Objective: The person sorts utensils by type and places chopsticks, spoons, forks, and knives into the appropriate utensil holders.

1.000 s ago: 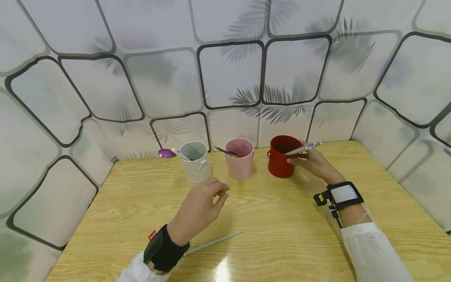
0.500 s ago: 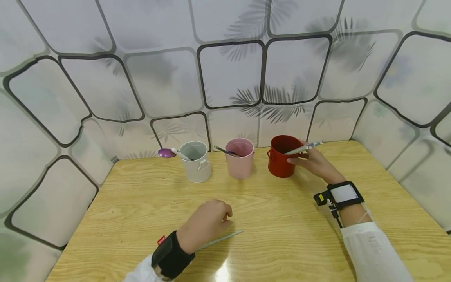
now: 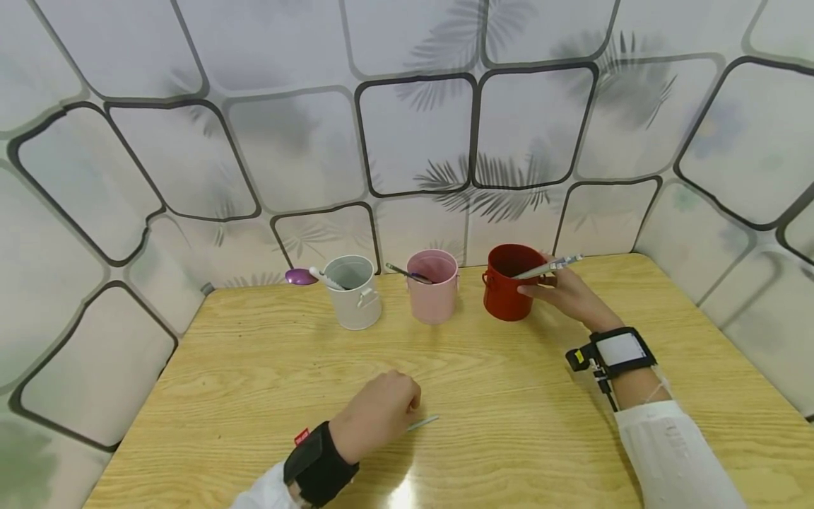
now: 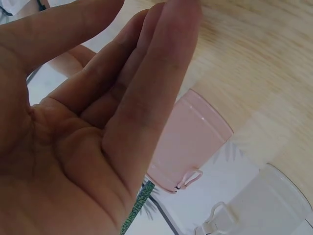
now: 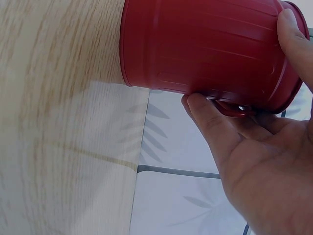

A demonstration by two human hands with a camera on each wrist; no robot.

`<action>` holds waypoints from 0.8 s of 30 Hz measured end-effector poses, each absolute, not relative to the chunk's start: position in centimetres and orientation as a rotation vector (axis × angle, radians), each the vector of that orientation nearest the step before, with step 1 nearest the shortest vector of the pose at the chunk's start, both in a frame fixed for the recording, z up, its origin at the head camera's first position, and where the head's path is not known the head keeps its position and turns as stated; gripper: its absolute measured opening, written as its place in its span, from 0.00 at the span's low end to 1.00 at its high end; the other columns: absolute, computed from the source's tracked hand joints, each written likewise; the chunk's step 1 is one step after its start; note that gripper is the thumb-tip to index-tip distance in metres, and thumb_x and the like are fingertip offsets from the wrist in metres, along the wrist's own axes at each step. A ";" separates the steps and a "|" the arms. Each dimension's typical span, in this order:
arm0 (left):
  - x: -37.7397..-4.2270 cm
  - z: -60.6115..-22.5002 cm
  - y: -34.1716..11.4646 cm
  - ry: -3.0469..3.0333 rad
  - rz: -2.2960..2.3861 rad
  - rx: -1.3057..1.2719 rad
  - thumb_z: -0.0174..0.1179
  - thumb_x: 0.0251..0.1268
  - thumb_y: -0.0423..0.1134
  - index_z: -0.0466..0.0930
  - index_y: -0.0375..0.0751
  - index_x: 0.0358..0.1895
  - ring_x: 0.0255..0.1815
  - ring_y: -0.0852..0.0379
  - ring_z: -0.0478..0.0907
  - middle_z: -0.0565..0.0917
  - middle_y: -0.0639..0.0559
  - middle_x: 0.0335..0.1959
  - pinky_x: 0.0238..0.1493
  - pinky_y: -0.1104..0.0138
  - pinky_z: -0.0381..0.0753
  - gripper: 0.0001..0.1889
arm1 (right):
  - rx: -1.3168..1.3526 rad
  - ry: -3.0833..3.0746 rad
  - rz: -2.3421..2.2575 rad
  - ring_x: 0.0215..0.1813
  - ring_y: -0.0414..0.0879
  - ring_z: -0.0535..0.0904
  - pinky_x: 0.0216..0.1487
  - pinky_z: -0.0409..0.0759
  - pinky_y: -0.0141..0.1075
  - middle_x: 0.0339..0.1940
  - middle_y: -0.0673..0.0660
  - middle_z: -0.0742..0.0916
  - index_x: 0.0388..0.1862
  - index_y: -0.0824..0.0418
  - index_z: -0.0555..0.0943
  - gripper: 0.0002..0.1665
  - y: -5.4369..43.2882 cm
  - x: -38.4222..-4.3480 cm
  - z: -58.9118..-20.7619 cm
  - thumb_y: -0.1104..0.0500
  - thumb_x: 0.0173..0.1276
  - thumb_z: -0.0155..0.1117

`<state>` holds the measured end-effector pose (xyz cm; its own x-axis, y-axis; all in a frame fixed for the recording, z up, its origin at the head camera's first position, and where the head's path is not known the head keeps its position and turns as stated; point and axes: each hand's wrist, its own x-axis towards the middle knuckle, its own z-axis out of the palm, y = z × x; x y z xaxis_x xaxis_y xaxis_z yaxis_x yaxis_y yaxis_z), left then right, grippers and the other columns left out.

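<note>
My right hand (image 3: 575, 300) grips the red bucket (image 3: 506, 300) by its right side, thumb near the rim and fingers at the handle lug. In the right wrist view the red bucket (image 5: 205, 49) stands on the wooden table (image 5: 54, 122). Slim pale sticks (image 3: 540, 270) with patterned ends lean out of it. My left hand (image 3: 376, 416) is low over the table, right at a thin pale green stick (image 3: 425, 422) and covering most of it. In the left wrist view the left hand's fingers (image 4: 146, 98) reach forward, fairly straight, with a gap between them and the thumb.
A pink bucket (image 3: 434, 304) stands left of the red one, with slender pen-like things (image 3: 407, 272) in it. Farther left, a white bucket (image 3: 352, 307) holds a white-handled item and a purple spoon (image 3: 300, 276). A patterned wall (image 3: 413, 134) closes off the back.
My left hand has moved down and toward me, from in front of the white bucket to over the pale green stick. The right hand and the buckets have stayed put.
</note>
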<state>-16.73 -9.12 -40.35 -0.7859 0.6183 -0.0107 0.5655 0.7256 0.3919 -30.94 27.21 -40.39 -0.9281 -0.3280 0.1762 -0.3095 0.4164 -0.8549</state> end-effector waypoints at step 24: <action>-15.8 -40.6 -8.9 2.801 0.534 1.043 0.70 0.53 0.22 0.75 0.45 0.18 0.21 0.66 0.62 0.70 0.62 0.19 0.22 0.73 0.66 0.17 | -0.524 2.641 -1.532 0.74 0.69 0.64 0.72 0.65 0.66 0.74 0.71 0.71 0.78 0.70 0.61 0.40 26.7 -30.2 -39.1 0.64 0.74 0.68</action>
